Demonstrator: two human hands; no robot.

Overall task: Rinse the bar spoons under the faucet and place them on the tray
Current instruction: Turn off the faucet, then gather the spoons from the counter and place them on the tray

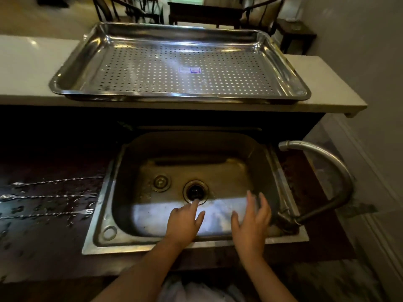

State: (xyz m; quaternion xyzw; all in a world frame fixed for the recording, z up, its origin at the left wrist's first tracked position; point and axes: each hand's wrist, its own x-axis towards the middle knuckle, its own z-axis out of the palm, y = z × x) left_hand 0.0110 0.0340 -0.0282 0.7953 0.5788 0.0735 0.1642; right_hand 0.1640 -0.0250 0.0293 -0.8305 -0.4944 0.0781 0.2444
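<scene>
Steel bar spoons (52,196) lie untouched on the wet dark desk (43,247) left of the sink (104,214), tray (72,68) bare, left hand (183,223) and right hand (253,221) spread empty over the basin, so nothing's begun: next, reach left for one.

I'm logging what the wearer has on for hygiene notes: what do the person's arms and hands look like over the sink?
Both the left hand and the right hand are bare: no gloves, rings, watch or bracelets show. The forearms are uncovered too, with no sleeve reaching into view. A bit of pale fabric shows at the bottom edge, between the arms.
</scene>
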